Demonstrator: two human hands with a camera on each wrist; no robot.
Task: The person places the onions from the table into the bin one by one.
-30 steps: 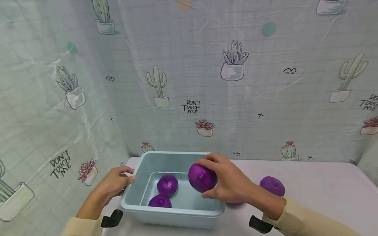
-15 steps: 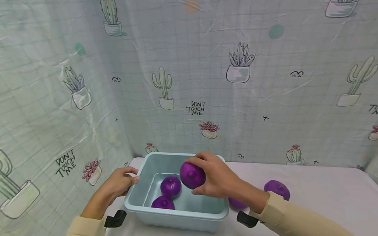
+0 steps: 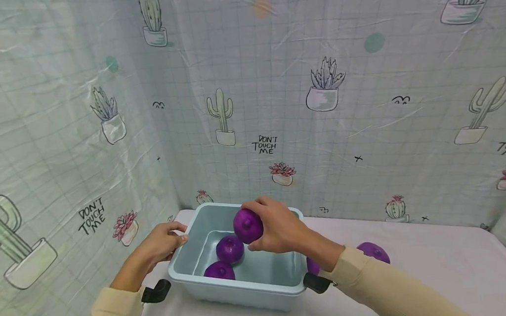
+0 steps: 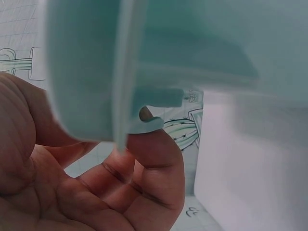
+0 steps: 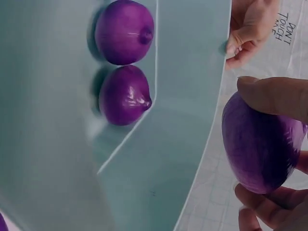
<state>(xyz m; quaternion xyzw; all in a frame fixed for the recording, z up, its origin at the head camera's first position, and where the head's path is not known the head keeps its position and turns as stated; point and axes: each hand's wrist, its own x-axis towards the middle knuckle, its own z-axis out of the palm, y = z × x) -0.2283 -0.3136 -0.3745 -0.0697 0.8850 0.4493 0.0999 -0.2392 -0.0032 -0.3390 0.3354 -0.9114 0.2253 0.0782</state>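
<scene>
My right hand [image 3: 278, 225] holds a purple onion [image 3: 248, 225] between thumb and fingers, above the inside of a pale blue-green plastic tub [image 3: 241, 287]. Two more purple onions lie together on the tub's floor, the farther onion [image 3: 230, 249] and the nearer onion [image 3: 219, 271]. The left hand [image 3: 159, 242] grips the tub's left rim; in the left wrist view its fingers [image 4: 156, 163] curl under the lip [image 4: 124, 72]. In the right wrist view the held onion [image 5: 262, 144] shows clearly, with fingers on both sides and a gap between it and the two below.
To the right of the tub, a purple onion [image 3: 374, 251] lies on the white table [image 3: 422, 263]. Another onion [image 3: 312, 266] sits beside the tub's right side, partly behind my right forearm. A cactus-print curtain [image 3: 347, 170] hangs behind and at the left.
My right hand has moved left with the onion, further over the tub and slightly up. The left hand keeps its hold on the rim. The whole view has shifted slightly.
</scene>
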